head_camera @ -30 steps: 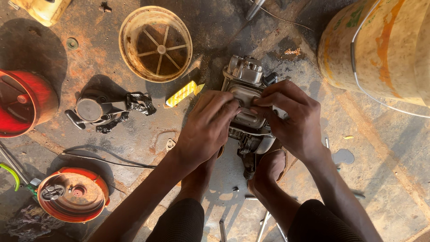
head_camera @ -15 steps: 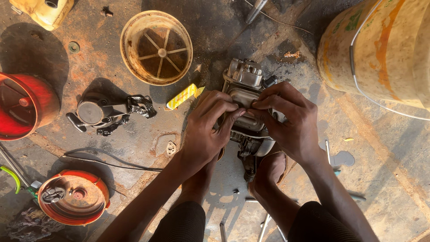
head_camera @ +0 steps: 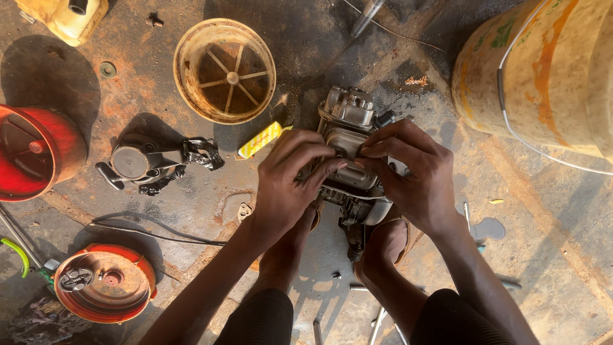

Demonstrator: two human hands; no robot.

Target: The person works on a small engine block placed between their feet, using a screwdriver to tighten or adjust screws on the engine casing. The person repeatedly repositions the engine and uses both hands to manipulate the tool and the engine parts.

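Observation:
A small grey metal engine block (head_camera: 348, 112) stands on the oily concrete floor between my two feet (head_camera: 385, 243). My left hand (head_camera: 295, 182) grips its left side, fingers curled over the top of the block. My right hand (head_camera: 412, 169) holds the right side, with thumb and forefinger pinched on a small part at the block's top middle. The lower half of the engine is hidden under both hands.
A round cream fan cover (head_camera: 225, 70) lies behind, a yellow-handled tool (head_camera: 260, 139) beside the engine. A dark metal part (head_camera: 143, 163) sits left. Red housings (head_camera: 35, 150), (head_camera: 105, 281) lie at left. A large yellow bucket (head_camera: 543, 70) stands at right, a yellow tank (head_camera: 64, 18) top left.
Both hands stay on the engine; the fingers have shifted slightly toward the middle of its top. The view has drifted a little.

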